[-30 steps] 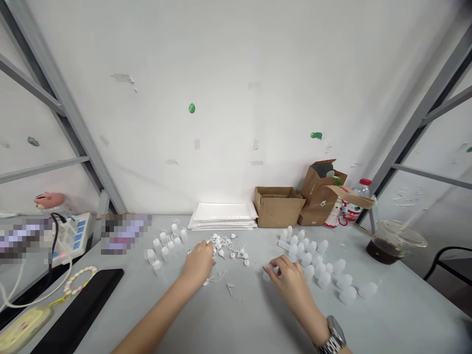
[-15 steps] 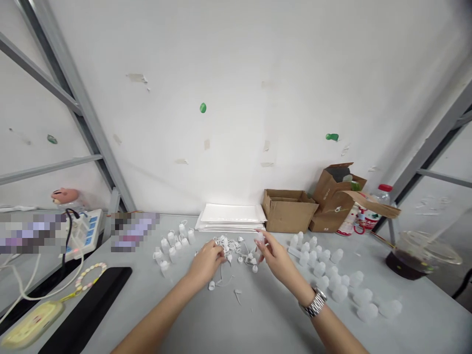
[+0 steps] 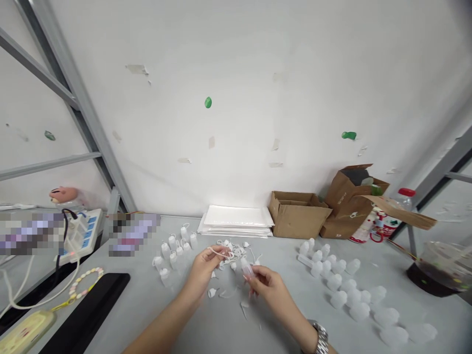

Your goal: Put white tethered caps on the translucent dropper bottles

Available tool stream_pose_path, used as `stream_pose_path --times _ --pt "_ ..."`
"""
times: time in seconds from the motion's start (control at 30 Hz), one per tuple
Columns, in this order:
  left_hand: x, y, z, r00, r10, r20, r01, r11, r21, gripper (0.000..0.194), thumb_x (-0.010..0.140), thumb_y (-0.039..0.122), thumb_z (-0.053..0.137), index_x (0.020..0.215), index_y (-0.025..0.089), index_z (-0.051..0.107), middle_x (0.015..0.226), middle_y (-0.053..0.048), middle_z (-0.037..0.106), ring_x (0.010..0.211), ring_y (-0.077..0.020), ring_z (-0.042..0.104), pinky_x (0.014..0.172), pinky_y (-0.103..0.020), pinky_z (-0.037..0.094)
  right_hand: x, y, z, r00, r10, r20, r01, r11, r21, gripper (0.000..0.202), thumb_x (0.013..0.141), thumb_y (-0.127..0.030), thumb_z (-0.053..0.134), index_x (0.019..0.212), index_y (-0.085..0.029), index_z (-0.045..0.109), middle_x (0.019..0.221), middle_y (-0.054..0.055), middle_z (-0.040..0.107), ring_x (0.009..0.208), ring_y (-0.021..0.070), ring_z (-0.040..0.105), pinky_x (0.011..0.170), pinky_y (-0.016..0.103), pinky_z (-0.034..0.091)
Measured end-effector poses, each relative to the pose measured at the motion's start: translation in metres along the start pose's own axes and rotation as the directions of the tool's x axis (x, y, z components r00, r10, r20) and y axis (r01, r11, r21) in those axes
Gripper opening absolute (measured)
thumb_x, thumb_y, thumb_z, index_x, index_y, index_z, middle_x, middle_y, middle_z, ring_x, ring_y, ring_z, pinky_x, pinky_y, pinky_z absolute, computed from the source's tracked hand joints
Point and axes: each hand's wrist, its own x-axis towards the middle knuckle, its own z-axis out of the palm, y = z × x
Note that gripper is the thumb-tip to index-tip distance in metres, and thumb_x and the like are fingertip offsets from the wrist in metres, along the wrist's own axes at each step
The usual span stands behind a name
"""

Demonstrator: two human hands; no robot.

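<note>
My right hand (image 3: 267,282) is closed on a small translucent bottle (image 3: 246,268), tilted with its neck up and toward the left. My left hand (image 3: 204,265) pinches a white cord-like strap (image 3: 217,252) that loops out past the fingertips; whether a cap hangs on it I cannot make out. Between and behind both hands lies a tangled pile of white caps with straps (image 3: 238,250). A loose cap (image 3: 212,293) rests on the table in front of the pile. To the left stand several small bottles with looped straps on top (image 3: 164,278). Several bare translucent bottles (image 3: 334,281) are spread on the right.
White flat envelopes (image 3: 238,219) are stacked against the wall beside an open cardboard box (image 3: 299,219). Further right are a brown paper bag (image 3: 341,211) and a cup of dark drink (image 3: 427,275). A black pad (image 3: 92,309) and power strip (image 3: 86,236) lie left.
My right hand has brought the bottle down and left, closer to my left hand. The left hand has lifted a strap from the pile. The view has shifted slightly.
</note>
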Motion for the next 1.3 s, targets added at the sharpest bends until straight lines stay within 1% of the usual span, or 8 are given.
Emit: stream_pose_path --times 0.1,0.2,0.53,0.7,0.9,1.07,1.2,1.3 --pt "-0.004 -0.002 0.005 0.999 -0.054 0.006 0.054 0.999 0.009 0.02 0.062 0.031 0.062 0.075 0.015 0.065 0.08 -0.005 0.068 0.067 -0.0137 0.054 0.059 -0.023 0.036 -0.002 0.0 0.008 0.997 0.041 0.066 -0.043 0.999 0.025 0.034 0.07 -0.046 0.059 0.078 -0.013 0.064 0.056 -0.002 0.052 0.048 0.0109 0.048 0.051 0.023 0.039" --pt "-0.009 0.001 0.009 0.996 -0.083 0.043 0.083 0.997 0.004 0.02 0.063 0.034 0.063 0.073 0.017 0.065 0.077 -0.003 0.067 0.066 -0.0136 0.051 0.06 -0.024 0.035 -0.004 0.001 0.012 0.998 0.035 0.061 -0.036 0.999 0.016 0.03 0.07 -0.042 0.06 0.079 -0.013 0.064 0.055 -0.003 0.05 0.049 0.0116 0.048 0.052 0.023 0.039" --pt "-0.013 0.0 0.013 0.989 -0.059 0.136 0.056 0.998 0.024 0.021 0.065 0.036 0.063 0.072 0.017 0.066 0.08 -0.004 0.068 0.077 -0.0187 0.056 0.068 -0.027 0.038 -0.007 -0.006 0.013 0.997 0.05 0.052 -0.053 0.997 0.062 0.021 0.067 -0.033 0.064 0.073 -0.013 0.063 0.051 -0.003 0.051 0.049 0.0118 0.049 0.053 0.024 0.037" --pt "-0.017 0.004 0.014 0.976 -0.054 0.213 0.047 0.998 0.035 0.028 0.074 0.038 0.054 0.087 0.017 0.069 0.092 -0.006 0.069 0.089 -0.0217 0.057 0.08 -0.031 0.039 -0.004 -0.002 0.011 0.998 0.067 0.014 -0.068 0.991 0.117 0.026 0.066 -0.035 0.064 0.078 -0.013 0.063 0.053 -0.002 0.054 0.05 0.0133 0.051 0.055 0.026 0.04" --pt "-0.023 0.007 0.015 0.94 -0.07 0.335 0.104 0.991 -0.085 0.032 0.071 0.022 0.056 0.102 0.019 0.065 0.107 -0.006 0.065 0.105 -0.024 0.054 0.093 -0.034 0.036 -0.004 0.003 0.01 0.983 -0.047 -0.179 0.026 0.993 -0.116 0.02 0.068 -0.033 0.063 0.079 -0.015 0.065 0.068 0.001 0.055 0.063 0.0155 0.05 0.06 0.026 0.039" --pt "-0.028 0.013 0.018 0.939 -0.049 0.341 0.086 0.992 -0.095 0.03 0.072 0.029 0.06 0.099 0.018 0.066 0.112 -0.008 0.063 0.111 -0.0251 0.05 0.096 -0.036 0.034 -0.008 0.001 0.011 0.972 -0.166 -0.164 0.126 0.966 -0.226 0.015 0.074 -0.03 0.058 0.08 -0.018 0.064 0.074 0.002 0.055 0.068 0.0159 0.051 0.064 0.026 0.041" --pt "-0.03 0.016 0.021 0.939 -0.061 0.338 0.091 0.993 -0.073 0.031 0.072 0.034 0.06 0.1 0.02 0.066 0.112 -0.007 0.063 0.112 -0.0242 0.049 0.098 -0.036 0.032 -0.01 0.0 0.012 0.949 -0.23 -0.215 0.16 0.941 -0.298 0.01 0.072 -0.028 0.06 0.072 -0.018 0.062 0.071 0.001 0.053 0.064 0.0152 0.049 0.062 0.026 0.04" --pt "-0.028 0.011 0.021 0.96 -0.07 0.272 0.083 0.996 -0.036 0.03 0.071 0.036 0.061 0.095 0.019 0.067 0.105 -0.007 0.066 0.105 -0.0253 0.053 0.095 -0.037 0.035 -0.01 -0.001 0.014 0.962 -0.172 -0.214 0.118 0.963 -0.241 0.011 0.069 -0.028 0.063 0.071 -0.018 0.059 0.067 0.001 0.055 0.061 0.0149 0.05 0.06 0.027 0.041"
